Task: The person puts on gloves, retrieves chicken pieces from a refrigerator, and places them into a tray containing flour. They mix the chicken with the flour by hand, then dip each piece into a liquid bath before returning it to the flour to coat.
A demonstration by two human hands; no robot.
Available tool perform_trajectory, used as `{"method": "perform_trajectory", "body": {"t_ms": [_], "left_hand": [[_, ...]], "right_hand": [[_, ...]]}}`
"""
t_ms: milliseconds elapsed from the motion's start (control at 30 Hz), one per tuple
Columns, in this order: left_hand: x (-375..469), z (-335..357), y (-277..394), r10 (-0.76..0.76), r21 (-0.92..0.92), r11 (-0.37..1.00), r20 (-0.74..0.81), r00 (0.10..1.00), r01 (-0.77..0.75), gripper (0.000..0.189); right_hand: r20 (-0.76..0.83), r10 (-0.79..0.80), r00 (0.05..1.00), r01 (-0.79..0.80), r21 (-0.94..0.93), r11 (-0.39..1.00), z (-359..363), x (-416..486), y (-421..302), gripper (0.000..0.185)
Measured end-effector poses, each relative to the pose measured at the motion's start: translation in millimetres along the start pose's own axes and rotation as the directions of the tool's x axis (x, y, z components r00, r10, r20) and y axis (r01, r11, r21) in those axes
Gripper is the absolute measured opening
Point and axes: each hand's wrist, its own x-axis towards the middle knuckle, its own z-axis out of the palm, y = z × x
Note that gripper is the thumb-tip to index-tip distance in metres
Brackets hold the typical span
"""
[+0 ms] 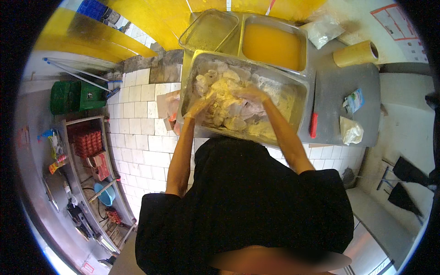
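Note:
Before me stands a deep metal tray holding several pieces of raw meat, apparently chicken, dusted with yellowish flour. Over its left side, my left hand reaches in, its fingers touching the coated pieces. My right hand is in the tray too, blurred, low over the pieces right of the middle. Its fingertips point left toward the other hand. Flour and blur hide whether either hand grips a piece.
Behind the tray are a wire-mesh basket and a metal pan of orange liquid. On the grey table to the right lie a red-handled tool, a plastic bag, a blue-and-white packet and a film roll.

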Motion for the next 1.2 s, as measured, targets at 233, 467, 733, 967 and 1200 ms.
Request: {"method": "perform_trajectory", "body": {"t_ms": [233,467,733,967,1200], "left_hand": [[43.1,0.1,76.0,-0.468,-0.926,0.169,0.226,0.854,0.337,0.056],[-8.5,-34.3,37.6,-0.369,-0.399,0.872,-0.154,0.917,0.284,0.06],[-4.2,46.2,-21.3,-0.022,-0.343,0.939,-0.079,0.997,-0.006,0.064],[19.2,1.7,31.4,-0.419,-0.872,0.298,0.245,0.874,0.388,0.057],[22.6,-39.1,120.1,-0.391,-0.472,0.811,-0.001,0.92,0.345,0.05]], "right_hand": [[0.032,0.09,0.995,-0.091,0.024,0.996,42.2,11.4,-3.9,0.073],[-0.408,0.028,0.913,-0.041,-0.024,0.999,15.1,-77.9,-8.7,0.094],[-0.158,0.204,0.966,-0.174,0.188,0.967,84.4,-75.2,-19.7,0.077],[-0.15,0.051,0.987,0.035,0.522,0.852,99.5,-15.6,-70.1,0.047],[-0.23,0.083,0.97,-0.061,0.102,0.993,55.7,-72.7,-58.5,0.054]]}}
